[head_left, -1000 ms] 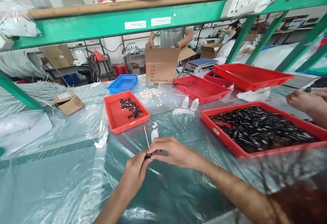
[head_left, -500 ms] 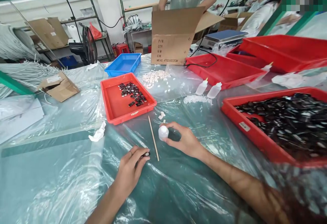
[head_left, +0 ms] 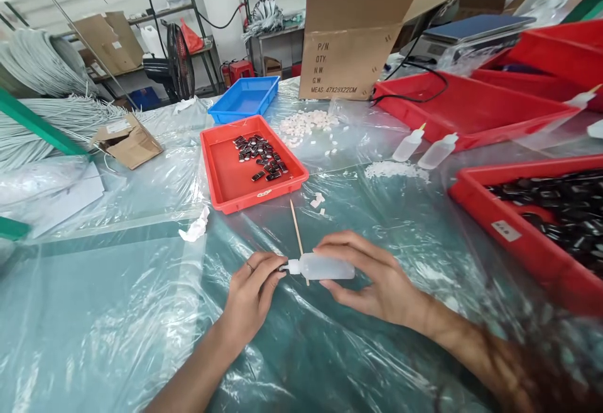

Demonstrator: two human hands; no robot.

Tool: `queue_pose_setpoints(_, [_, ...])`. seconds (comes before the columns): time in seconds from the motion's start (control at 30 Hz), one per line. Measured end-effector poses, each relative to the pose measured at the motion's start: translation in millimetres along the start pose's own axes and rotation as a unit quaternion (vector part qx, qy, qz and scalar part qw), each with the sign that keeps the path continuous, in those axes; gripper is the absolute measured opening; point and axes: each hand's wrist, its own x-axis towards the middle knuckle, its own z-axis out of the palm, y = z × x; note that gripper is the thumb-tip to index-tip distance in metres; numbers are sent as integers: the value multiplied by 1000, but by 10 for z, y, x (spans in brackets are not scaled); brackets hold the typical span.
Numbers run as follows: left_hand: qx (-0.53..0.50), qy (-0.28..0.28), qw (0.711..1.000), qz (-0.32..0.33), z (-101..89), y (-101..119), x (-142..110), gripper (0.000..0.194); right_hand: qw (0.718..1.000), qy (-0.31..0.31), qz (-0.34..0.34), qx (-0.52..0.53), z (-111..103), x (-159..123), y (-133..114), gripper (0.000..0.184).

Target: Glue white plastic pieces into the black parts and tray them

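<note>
My right hand point(head_left: 372, 271) is closed around a translucent squeeze bottle point(head_left: 327, 267), which lies sideways in the air with its nozzle toward my left hand. My left hand point(head_left: 257, 284) pinches a small black part point(head_left: 282, 268), mostly hidden by the fingers, at the bottle's tip. Whether the tip touches it I cannot tell. Beneath the bottle a thin wooden stick point(head_left: 296, 224) rests on the plastic-covered table. Small white scraps point(head_left: 317, 200) lie just beyond it.
A red tray point(head_left: 221, 180) with several black parts stands ahead, a blue tray point(head_left: 245, 100) behind it. Small pale pieces point(head_left: 308, 125) lie in a heap. Two more bottles point(head_left: 438, 151) rest by white granules point(head_left: 396, 170). A large red bin point(head_left: 475, 196) of black parts is at right; a cardboard box point(head_left: 348, 55) stands behind.
My right hand has turned the bottle from end-on to sideways and brought its nozzle to the black part in my left hand. The view has shifted closer to the table.
</note>
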Motion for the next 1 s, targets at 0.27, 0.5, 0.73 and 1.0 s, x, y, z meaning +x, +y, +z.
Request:
queue_pose_setpoints(0.27, [15, 18, 1000, 5, -8, 26, -4, 19, 1000, 12, -12, 7, -19, -16, -149, 51])
queue_pose_setpoints(0.5, [16, 11, 1000, 14, -1, 26, -9, 22, 1000, 15, -14, 13, -46, 2, -178, 46])
queue_pose_setpoints(0.73, [16, 3, 1000, 14, 2, 29, -21, 23, 1000, 14, -23, 6, -77, 8, -176, 44])
queue_pose_setpoints(1.0, [13, -8, 1000, 18, -18, 55, -6, 24, 986, 17, -115, -123, -85, -91, -166, 48])
